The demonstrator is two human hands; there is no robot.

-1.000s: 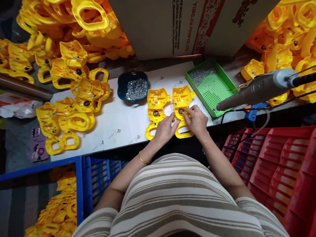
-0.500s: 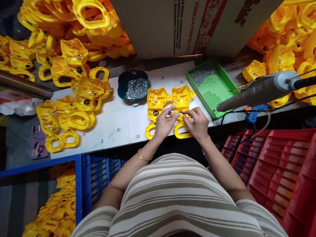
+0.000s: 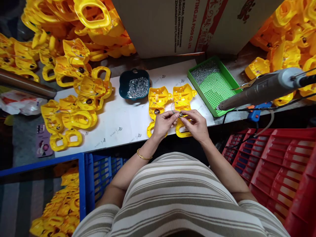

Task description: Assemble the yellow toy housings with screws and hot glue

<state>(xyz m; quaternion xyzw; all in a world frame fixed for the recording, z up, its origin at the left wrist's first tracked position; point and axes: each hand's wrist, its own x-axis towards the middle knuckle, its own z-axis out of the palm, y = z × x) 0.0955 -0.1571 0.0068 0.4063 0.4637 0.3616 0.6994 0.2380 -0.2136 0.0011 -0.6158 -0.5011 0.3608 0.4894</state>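
Observation:
A small dark round part [image 3: 181,115] with a shiny face is pinched between the thumb and fingers of my right hand [image 3: 197,125]. My left hand [image 3: 164,125] is close beside it, thumb and forefinger pressed together on a thin wire [image 3: 173,111]. Both hands are over two open yellow plastic shell halves with loop handles, lying side by side. The left half [image 3: 158,95] has a round metallic piece [image 3: 157,112] and thin wires inside. My hands partly cover the lower portion of the right half [image 3: 182,93].
A dark teal bowl [image 3: 121,88] of small metal screws and a green perforated tray [image 3: 214,88] stand behind the shells. A grey power screwdriver [image 3: 256,90] slants over the tray. Yellow shells [image 3: 80,87] pile up leftward. Blue [image 3: 82,184] and red crates [image 3: 269,161] flank me.
My right hand has turned slightly, so the small dark part shows more clearly between its fingers. My left fingers have drawn closer together on the wire. The view has shifted slightly.

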